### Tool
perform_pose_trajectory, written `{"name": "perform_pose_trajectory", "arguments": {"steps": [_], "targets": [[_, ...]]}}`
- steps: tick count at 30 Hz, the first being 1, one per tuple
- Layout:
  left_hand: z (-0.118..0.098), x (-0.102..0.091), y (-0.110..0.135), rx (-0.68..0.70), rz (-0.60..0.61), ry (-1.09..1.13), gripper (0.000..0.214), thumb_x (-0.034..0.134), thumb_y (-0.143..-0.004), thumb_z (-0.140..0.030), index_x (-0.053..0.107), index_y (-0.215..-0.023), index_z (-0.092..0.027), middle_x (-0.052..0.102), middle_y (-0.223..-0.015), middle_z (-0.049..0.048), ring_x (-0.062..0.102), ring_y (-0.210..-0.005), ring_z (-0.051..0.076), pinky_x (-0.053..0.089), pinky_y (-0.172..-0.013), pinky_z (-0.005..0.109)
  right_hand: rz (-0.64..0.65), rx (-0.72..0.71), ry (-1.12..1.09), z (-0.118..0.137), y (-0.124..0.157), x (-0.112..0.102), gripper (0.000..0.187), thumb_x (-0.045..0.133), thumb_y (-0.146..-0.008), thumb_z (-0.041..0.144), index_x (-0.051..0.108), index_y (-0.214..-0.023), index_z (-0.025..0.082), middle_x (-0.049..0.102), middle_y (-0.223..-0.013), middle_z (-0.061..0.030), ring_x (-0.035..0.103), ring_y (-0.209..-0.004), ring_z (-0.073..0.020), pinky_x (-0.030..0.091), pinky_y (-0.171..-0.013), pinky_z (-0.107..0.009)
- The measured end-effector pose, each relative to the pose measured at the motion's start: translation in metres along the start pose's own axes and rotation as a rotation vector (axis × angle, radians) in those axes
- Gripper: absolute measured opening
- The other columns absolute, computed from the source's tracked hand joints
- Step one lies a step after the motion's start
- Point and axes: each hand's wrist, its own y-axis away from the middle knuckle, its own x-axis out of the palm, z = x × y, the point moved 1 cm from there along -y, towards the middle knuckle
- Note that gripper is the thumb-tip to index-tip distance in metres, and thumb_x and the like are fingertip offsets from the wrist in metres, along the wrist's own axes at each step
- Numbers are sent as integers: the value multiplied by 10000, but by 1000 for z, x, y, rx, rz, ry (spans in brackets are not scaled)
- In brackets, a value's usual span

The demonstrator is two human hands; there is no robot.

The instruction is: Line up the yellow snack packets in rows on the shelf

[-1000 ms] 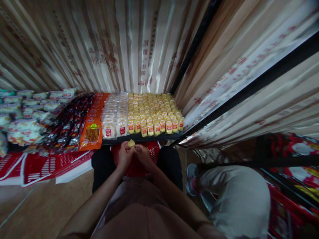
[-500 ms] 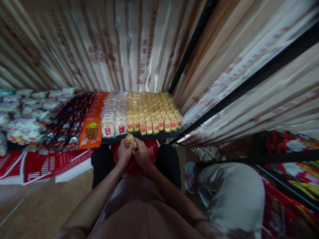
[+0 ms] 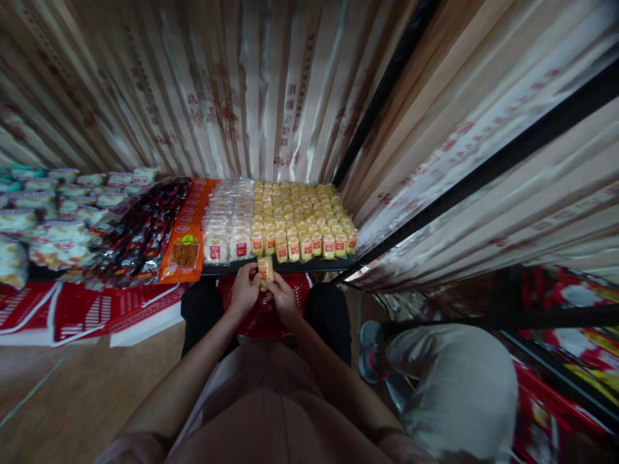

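A yellow-wrapped snack packet (image 3: 265, 270) is pinched at its sides between the closed fingers of the left hand (image 3: 245, 288) and the right hand (image 3: 282, 297), near the black shelf (image 3: 319, 265). From it, rows of yellow packets (image 3: 307, 222) are set at 1 o'clock, clear-wrapped white packets (image 3: 227, 222) at 11, an orange snack bag (image 3: 182, 235) at 10, a red plastic basket (image 3: 264, 325) at 6.

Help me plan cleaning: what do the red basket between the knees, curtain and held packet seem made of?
Red basket: probably smooth plastic, with slotted walls.
Curtain: likely satiny fabric; soft folds catch light.
Held packet: perhaps plastic film; red print shows, finish unclear.
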Motion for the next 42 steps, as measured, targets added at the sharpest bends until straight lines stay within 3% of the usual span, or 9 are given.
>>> {"name": "perform_pose_trajectory", "arguments": {"steps": [4,8,12,14,19,23,33,42], "targets": [[-1,1,-2,-66,86,204,321,488,-793,-108,503,-1112,-137,644,-1057,98,625,-925,149,492,-849,283,6,104,-280,2,-1,4,421,559,-741,438,519,-1077,190,642,-865,-30,575,-584,-101,401,-465,-187],[1,2,-5,-128,121,259,373,511,-779,-115,488,-1151,-128,673,-961,82,645,-824,140,513,-746,249,-19,144,-334,-1,-5,5,354,565,-719,448,497,-952,191,634,-809,-27,568,-543,-97,378,-442,-184],[5,4,-9,-142,78,199,427,546,-756,-140,493,-1180,-134,660,-853,43,630,-727,131,510,-698,246,-16,128,-190,-5,-6,6,290,476,-793,422,495,-967,190,633,-787,-26,589,-573,-113,422,-465,-197],[4,5,-13,-122,36,171,479,549,-748,-134,469,-1220,-142,642,-844,29,618,-729,125,503,-721,249,-73,80,-43,-5,-6,4,291,449,-809,372,495,-1032,192,628,-838,-34,592,-598,-117,463,-503,-218],[-7,6,-28,-30,-50,-47,403,546,-764,-141,516,-1166,-162,617,-901,31,585,-797,136,471,-807,268,-303,-265,471,7,-4,-8,352,431,-805,235,549,-1132,180,535,-1113,-121,582,-919,-185,498,-818,-323],[-17,13,-40,-33,-73,-101,294,546,-772,-143,557,-1066,-143,631,-916,47,587,-812,144,467,-798,262,-233,-433,649,15,-12,-19,387,373,-827,170,566,-1161,149,538,-1132,-128,504,-1095,-211,418,-977,-365],[-27,25,-53,47,-149,-272,269,549,-784,-183,558,-1051,-157,592,-985,75,558,-944,186,446,-846,304,-174,-425,648,9,-31,-28,454,334,-869,202,480,-1290,114,549,-1201,-147,493,-1137,-214,400,-1009,-374],[-26,32,-58,59,-143,-242,206,572,-767,-179,575,-971,-153,582,-867,36,553,-791,153,456,-783,302,-188,-457,574,-4,-34,-27,496,352,-843,149,436,-1331,126,569,-1155,-152,580,-946,-200,485,-891,-369]]}}
